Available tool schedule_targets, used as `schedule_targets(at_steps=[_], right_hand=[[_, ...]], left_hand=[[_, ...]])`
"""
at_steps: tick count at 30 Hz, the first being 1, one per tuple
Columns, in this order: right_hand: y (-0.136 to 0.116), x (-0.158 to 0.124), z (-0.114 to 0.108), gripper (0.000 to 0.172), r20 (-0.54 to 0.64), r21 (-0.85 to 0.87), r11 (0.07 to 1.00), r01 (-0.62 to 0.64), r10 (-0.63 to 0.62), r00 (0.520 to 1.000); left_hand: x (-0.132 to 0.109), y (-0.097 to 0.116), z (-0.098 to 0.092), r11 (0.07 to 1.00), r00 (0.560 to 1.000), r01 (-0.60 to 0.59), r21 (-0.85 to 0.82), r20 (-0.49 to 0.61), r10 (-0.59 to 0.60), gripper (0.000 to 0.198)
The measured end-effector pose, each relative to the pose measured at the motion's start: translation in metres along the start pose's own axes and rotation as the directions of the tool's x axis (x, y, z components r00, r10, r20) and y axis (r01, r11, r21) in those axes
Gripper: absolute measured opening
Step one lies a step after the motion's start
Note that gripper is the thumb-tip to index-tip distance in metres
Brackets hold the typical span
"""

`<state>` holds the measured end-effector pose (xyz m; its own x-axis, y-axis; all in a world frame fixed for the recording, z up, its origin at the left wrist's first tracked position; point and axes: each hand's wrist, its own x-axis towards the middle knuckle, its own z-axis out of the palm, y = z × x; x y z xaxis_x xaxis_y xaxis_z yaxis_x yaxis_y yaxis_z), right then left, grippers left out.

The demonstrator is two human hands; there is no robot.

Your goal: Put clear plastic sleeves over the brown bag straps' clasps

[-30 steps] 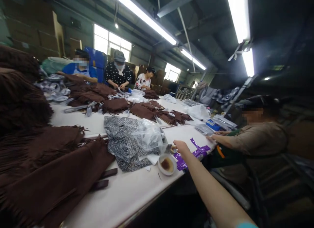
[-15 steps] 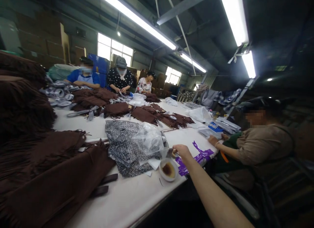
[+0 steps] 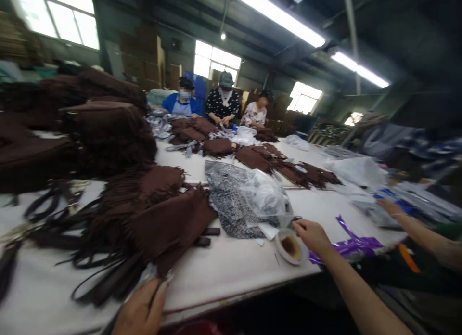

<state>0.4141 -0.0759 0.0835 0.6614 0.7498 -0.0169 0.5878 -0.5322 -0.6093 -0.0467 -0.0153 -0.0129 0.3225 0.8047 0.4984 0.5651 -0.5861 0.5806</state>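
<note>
My left hand (image 3: 142, 306) is at the bottom of the view, closed. A dark strap seems to run through its fingers, and a small shiny metal piece (image 3: 169, 276) shows at the fingertips. Dark brown fringed fabric (image 3: 169, 219) lies just beyond it, with loose dark straps (image 3: 104, 282) to the left. My right hand (image 3: 312, 234) is stretched out over the table, its fingers closed; a small dark bit sticks out at the fingertips, too small to name. Right beside it stands a white bowl (image 3: 301, 253) with brown residue inside. Clear plastic (image 3: 265, 193) lies on black-and-white woven fabric (image 3: 225, 195).
Purple plastic (image 3: 355, 246) lies right of my right hand, along the table edge (image 3: 231, 296). A co-worker's arm (image 3: 418, 229) reaches in from the right. Three people sit across the table. Tall brown fringed piles (image 3: 115, 137) rise at the left.
The view has swung left, so the table contents sit further right. My left hand has come into view at the bottom. My right hand stays beside the bowl, still closed.
</note>
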Motion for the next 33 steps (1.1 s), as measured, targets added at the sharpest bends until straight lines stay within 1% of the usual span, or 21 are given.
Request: schedule_targets(at_steps=[1,2,3,4,5,7,8,9,10,11,13,16,19,21,24,27,29,33], right_hand=[[-0.011,-0.014,0.012,0.019,0.116,0.015,0.993,0.116,-0.117,0.986],[-0.025,-0.031,0.027,0.022,0.247,0.073,0.973,0.218,-0.229,0.942],[-0.040,-0.051,0.044,0.025,0.377,0.161,0.943,0.291,-0.331,0.865],[-0.057,-0.072,0.063,0.028,0.450,0.282,0.906,0.316,-0.416,0.790],[-0.074,-0.094,0.081,0.028,0.520,0.372,0.877,0.304,-0.468,0.715],[-0.108,-0.132,0.118,0.024,0.623,0.483,0.848,0.219,-0.508,0.595],[-0.123,-0.146,0.135,0.023,0.649,0.518,0.838,0.173,-0.516,0.559],[-0.135,-0.156,0.150,0.023,0.660,0.544,0.827,0.142,-0.526,0.537],[-0.145,-0.162,0.163,0.022,0.664,0.561,0.819,0.116,-0.530,0.528],[-0.153,-0.165,0.175,0.023,0.660,0.572,0.815,0.097,-0.527,0.536],[-0.161,-0.164,0.191,0.025,0.650,0.566,0.821,0.079,-0.503,0.570],[-0.163,-0.158,0.205,0.025,0.633,0.512,0.852,0.110,-0.461,0.622],[-0.162,-0.156,0.210,0.024,0.619,0.444,0.882,0.158,-0.430,0.657],[-0.161,-0.157,0.210,0.024,0.630,0.411,0.898,0.156,-0.404,0.663],[-0.161,-0.157,0.209,0.025,0.669,0.375,0.922,0.091,-0.337,0.663],[-0.161,-0.156,0.212,0.024,0.669,0.328,0.944,0.045,-0.266,0.694],[-0.161,-0.157,0.218,0.024,0.646,0.299,0.952,0.066,-0.253,0.720],[-0.160,-0.159,0.227,0.027,0.595,0.239,0.956,0.169,-0.282,0.753]], left_hand=[[-0.002,0.002,0.000,0.999,0.998,0.034,0.000,0.047,-0.034,0.030],[-0.003,0.004,0.000,0.996,0.992,0.093,0.015,0.080,-0.094,0.030],[-0.004,0.007,0.000,0.991,0.985,0.133,0.022,0.111,-0.135,0.031],[-0.004,0.009,0.000,0.987,0.978,0.162,0.024,0.131,-0.163,0.031],[-0.005,0.012,-0.001,0.982,0.971,0.185,0.027,0.147,-0.187,0.030],[-0.007,0.016,-0.002,0.978,0.963,0.208,0.029,0.166,-0.210,0.029],[-0.008,0.018,-0.003,0.976,0.961,0.215,0.031,0.173,-0.217,0.028],[-0.009,0.019,-0.004,0.975,0.959,0.219,0.032,0.177,-0.221,0.027],[-0.010,0.020,-0.004,0.976,0.959,0.217,0.032,0.180,-0.219,0.027],[-0.010,0.021,-0.005,0.977,0.959,0.213,0.032,0.183,-0.215,0.027],[-0.012,0.021,-0.004,0.980,0.962,0.198,0.038,0.182,-0.201,0.026],[-0.015,0.020,0.000,0.983,0.974,0.164,0.082,0.147,-0.175,0.024],[-0.018,0.019,0.005,0.983,0.983,0.122,0.138,0.122,-0.139,0.023],[-0.019,0.019,0.007,0.983,0.987,0.091,0.160,0.121,-0.111,0.022],[-0.020,0.018,0.009,0.983,0.990,0.053,0.178,0.120,-0.075,0.021],[-0.023,0.017,0.010,0.977,0.990,0.030,0.210,0.130,-0.058,0.020],[-0.024,0.016,0.010,0.966,0.988,0.015,0.260,0.145,-0.054,0.020],[-0.026,0.015,0.007,0.925,0.982,-0.037,0.379,0.187,-0.037,0.023]])
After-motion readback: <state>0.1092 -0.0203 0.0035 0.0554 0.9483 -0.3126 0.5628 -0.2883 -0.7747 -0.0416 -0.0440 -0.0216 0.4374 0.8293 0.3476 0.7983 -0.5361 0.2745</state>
